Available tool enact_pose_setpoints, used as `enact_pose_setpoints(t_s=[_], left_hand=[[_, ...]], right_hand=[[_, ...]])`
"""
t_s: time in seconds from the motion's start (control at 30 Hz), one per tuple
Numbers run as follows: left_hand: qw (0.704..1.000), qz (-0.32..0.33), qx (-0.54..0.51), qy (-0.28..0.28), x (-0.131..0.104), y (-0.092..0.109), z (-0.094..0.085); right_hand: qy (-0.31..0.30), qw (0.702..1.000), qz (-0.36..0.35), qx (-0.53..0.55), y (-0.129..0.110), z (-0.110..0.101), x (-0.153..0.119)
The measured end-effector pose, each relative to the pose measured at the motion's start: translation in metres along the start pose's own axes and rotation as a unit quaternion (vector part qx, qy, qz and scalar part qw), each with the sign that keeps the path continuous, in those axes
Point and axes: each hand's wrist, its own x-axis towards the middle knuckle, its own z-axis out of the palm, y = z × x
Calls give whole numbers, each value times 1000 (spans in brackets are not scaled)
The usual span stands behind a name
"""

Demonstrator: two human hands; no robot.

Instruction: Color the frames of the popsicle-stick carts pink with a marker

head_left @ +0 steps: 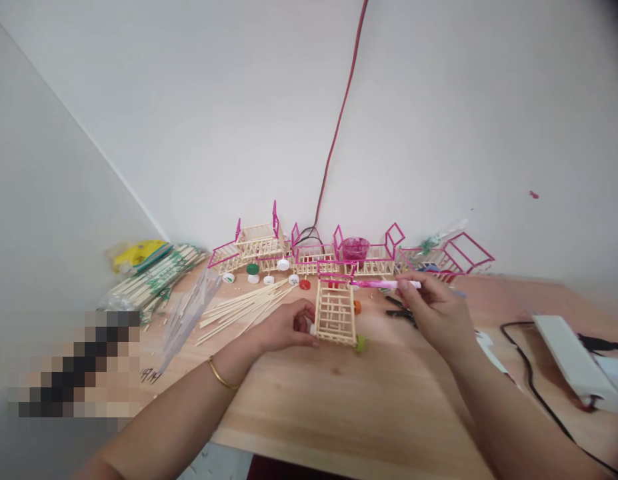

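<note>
A small wooden-stick cart (335, 313) with bottle-cap wheels stands in front of me, the bars at its far end coloured magenta. My left hand (291, 325) is closed at the cart's left side, fingers curled by a white wheel. Pinched in my right hand (433, 310) is a slim paintbrush (389, 285) with a white handle, its magenta-stained end at the cart's far right corner. Behind it, a clear cup of magenta paint (356, 249) sits among finished-looking stick carts (261, 241) with magenta frames and cap wheels.
Loose thin sticks (249, 310) lie left of the cart, beside clear plastic strips (189, 313) and bundled sticks in packaging (163, 277). Black-handled tools (401, 311) lie near my right hand. Farther right are a white power strip (573, 360) and a black cable (531, 380).
</note>
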Motion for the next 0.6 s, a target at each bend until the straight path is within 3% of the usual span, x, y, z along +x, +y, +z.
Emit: enact_pose_setpoints(t_s=[0.33, 0.6], left_hand=[[1000, 2, 1, 5, -1, 0, 1], [1000, -5, 20, 7, -1, 3, 0]], right_hand=[[11, 996, -70, -55, -4, -2, -1], [18, 971, -195, -134, -7, -1, -6]])
